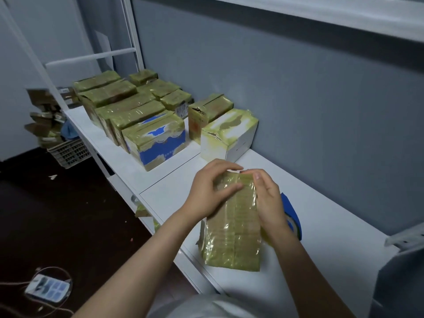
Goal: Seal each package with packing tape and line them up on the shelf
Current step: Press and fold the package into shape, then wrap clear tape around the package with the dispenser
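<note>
A package (pixel 231 237), wrapped in shiny yellowish tape, is rested with its near end on the white shelf (pixel 325 228), close to the front edge. Whether it is stood up or laid flat cannot be told.

Its far end is held by both hands. The left hand (pixel 211 189) is curled over the upper left corner, with the thumb laid across the taped face. The right hand (pixel 268 203) is closed round the upper right edge, with the fingertips at the top.

Just behind the right wrist a blue dispenser (pixel 291 211) is seen on the shelf, partly hidden by the arm.

Further back, by the grey wall, a white box (pixel 229 136) is placed, and a brown box (pixel 206 111) is touching it from behind. To the left of these, well apart from the held package, more taped packages (pixel 124 106) are lined in close rows, with a blue and white box (pixel 158 143) in front.

Beyond the shelf end a crate (pixel 68 152) is seen on the dark floor, and a power strip (pixel 46 288) is lying at the lower left.
</note>
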